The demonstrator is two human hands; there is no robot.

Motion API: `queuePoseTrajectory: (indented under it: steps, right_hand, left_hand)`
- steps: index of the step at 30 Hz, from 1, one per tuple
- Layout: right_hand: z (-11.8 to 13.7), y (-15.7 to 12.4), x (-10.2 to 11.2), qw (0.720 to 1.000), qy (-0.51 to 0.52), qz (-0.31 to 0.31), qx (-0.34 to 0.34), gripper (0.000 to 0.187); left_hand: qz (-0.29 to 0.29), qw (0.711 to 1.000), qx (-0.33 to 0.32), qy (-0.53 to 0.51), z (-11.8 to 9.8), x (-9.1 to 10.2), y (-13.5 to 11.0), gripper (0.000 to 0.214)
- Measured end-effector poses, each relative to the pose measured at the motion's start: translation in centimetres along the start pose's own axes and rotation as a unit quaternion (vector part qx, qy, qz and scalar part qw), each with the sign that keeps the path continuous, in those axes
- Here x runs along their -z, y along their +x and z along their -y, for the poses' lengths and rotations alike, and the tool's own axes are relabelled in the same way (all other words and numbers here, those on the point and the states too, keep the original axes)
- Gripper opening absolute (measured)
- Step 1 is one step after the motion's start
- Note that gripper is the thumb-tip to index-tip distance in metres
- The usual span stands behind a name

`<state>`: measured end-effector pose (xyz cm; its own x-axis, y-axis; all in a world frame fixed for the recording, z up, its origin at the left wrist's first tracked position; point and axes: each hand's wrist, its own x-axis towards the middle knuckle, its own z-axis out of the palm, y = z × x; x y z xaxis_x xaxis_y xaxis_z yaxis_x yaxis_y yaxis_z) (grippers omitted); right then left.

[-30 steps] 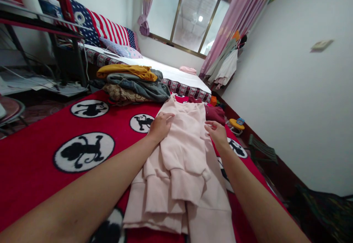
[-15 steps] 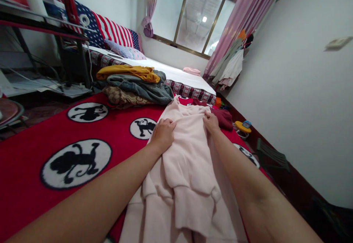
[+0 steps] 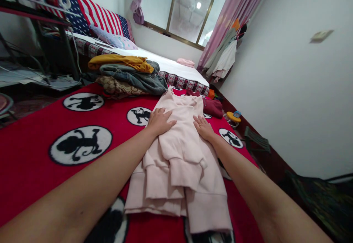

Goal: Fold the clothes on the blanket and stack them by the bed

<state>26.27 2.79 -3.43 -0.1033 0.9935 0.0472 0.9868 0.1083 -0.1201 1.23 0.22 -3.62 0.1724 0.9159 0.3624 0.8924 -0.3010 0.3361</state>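
Observation:
A pale pink sweatshirt (image 3: pixel 179 140) lies on a red blanket (image 3: pixel 35 136) patterned with black monkey figures in white circles. Its sleeves are folded in over the body, and the ribbed cuffs and hem point toward me. My left hand (image 3: pixel 160 121) rests flat on the garment's left side, fingers spread. On its right side lies my right hand (image 3: pixel 203 127), also with fingers stretched out on the cloth. Neither hand grips the fabric. Just beyond the right hand, a dark red garment (image 3: pixel 213 107) lies partly behind the sweatshirt.
A pile of folded clothes (image 3: pixel 132 75) sits at the blanket's far left part. Behind it is a bed with a white sheet (image 3: pixel 162 64). A yellow stool (image 3: pixel 233 117) and a dark folding chair (image 3: pixel 256 140) stand by the right wall. A desk (image 3: pixel 35 13) is at the left.
My right hand has let go of the sweatshirt's edge and now lies flat, lower on it. My left hand has opened out. More of the hem and cuffs shows, and the view has shifted.

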Motion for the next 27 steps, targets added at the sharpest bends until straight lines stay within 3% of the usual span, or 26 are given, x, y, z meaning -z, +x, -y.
queuePoseTrajectory:
  steps: [5, 9, 13, 17, 18, 20, 22, 24, 27]
  right_hand:
    - [-1.3, -6.6, -0.4, 0.997, 0.007, -0.046, 0.069, 0.05]
    - [-2.3, -11.4, -0.4, 0.984, 0.079, -0.091, 0.135, 0.048]
    - [-3.0, -16.4, 0.3, 0.965, 0.16, -0.148, 0.142, 0.038]
    - [-1.9, -20.8, 1.9, 0.952, 0.198, -0.178, 0.152, 0.019]
    - [-1.4, -21.4, 2.3, 0.95, 0.208, -0.17, 0.161, 0.017]
    - [-0.3, -21.6, 2.9, 0.945, 0.233, -0.148, 0.174, 0.015]
    - [0.5, -20.3, 3.1, 0.94, 0.262, -0.14, 0.167, 0.014]
    - [1.0, -17.8, 3.0, 0.937, 0.289, -0.148, 0.127, 0.014]
    - [1.5, -12.5, 2.4, 0.944, 0.29, -0.153, 0.035, 0.021]
  left_hand:
    - [-0.012, 0.999, 0.015, -0.045, 0.5, 0.2, -0.2, 0.051]
    - [0.009, 0.993, -0.037, -0.111, 1.3, 0.8, -1.4, 0.05]
    - [0.017, 0.981, -0.065, -0.182, 2.6, 2.7, -4.8, 0.05]
    - [-0.017, 0.966, -0.076, -0.246, 2.9, 6.1, -9.7, 0.015]
    - [-0.024, 0.963, -0.093, -0.253, 2.7, 7.1, -11.0, 0.019]
    - [-0.014, 0.954, -0.167, -0.25, 1.6, 8.6, -13.2, 0.029]
    - [0.019, 0.935, -0.277, -0.222, -0.1, 9.5, -15.0, 0.024]
    - [0.027, 0.909, -0.371, -0.187, -2.1, 9.6, -16.1, 0.015]
    - [0.014, 0.89, -0.428, -0.155, -4.7, 9.0, -16.4, 0.027]
